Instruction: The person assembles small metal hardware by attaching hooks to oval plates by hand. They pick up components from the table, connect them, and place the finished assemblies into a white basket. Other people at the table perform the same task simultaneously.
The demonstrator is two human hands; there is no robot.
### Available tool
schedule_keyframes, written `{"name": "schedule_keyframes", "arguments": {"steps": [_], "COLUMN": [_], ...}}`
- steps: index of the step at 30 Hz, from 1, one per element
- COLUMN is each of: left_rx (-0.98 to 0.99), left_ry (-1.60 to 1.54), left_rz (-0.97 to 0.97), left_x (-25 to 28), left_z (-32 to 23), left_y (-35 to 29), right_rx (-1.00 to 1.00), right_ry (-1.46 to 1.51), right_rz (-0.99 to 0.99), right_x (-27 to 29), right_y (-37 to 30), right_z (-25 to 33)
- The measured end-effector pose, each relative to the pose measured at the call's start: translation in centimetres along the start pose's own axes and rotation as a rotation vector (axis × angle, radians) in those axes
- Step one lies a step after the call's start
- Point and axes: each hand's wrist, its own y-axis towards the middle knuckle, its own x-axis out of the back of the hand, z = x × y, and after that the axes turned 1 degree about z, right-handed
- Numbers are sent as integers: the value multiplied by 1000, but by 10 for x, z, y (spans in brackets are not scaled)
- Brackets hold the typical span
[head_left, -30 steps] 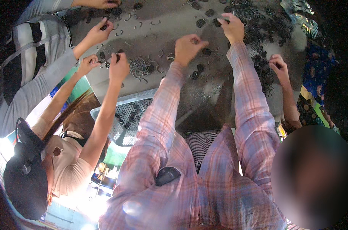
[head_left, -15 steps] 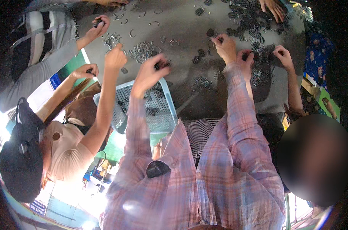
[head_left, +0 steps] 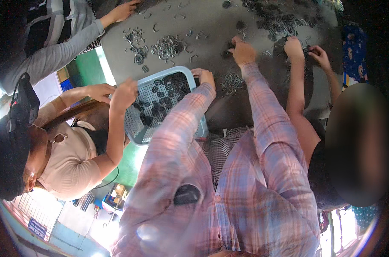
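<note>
Curled fingers of my left hand (head_left: 206,78) are by the right rim of a light-blue mesh basket (head_left: 139,139). Whatever those fingers grip is hidden, and I cannot tell whether they touch the rim. Inside the basket lie many small black ribbed parts (head_left: 160,105). Farther right, over the grey tabletop (head_left: 216,47), my right hand (head_left: 245,53) is closed, with thumb and finger near small dark parts. What it pinches is too small to make out. A pile of curved metal clips (head_left: 232,81) lies between my two hands.
At left, a co-worker's hand (head_left: 125,92) is at the basket's left rim. Another co-worker's hand (head_left: 124,10) rests at the far left edge. On the right, a co-worker's hands (head_left: 293,48) work near a heap of black parts (head_left: 284,23). More metal clips (head_left: 166,48) lie beyond the basket.
My left hand has moved right and down to beside the basket. My right hand has shifted slightly left and nearer. The basket sits farther up and tilted, with the left co-worker's hand now at its rim.
</note>
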Motion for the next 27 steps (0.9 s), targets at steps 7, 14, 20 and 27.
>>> {"name": "schedule_keyframes", "arguments": {"steps": [7, 14, 20, 27], "left_rx": [-88, 268, 225, 431], "left_ry": [-185, -235, -169, 193], "left_rz": [123, -175, -205, -291], "left_x": [-6, -36, -18, -8], "left_z": [-14, -37, -26, -14], "left_y": [33, 7, -14, -14], "right_rx": [-56, 12, 639, 280], "right_ry": [26, 682, 559, 764], "right_rz": [-56, -316, -2, -208], "right_x": [-12, 43, 50, 34], "right_y": [-13, -104, -169, -108], "right_z": [-17, 60, 157, 91]}}
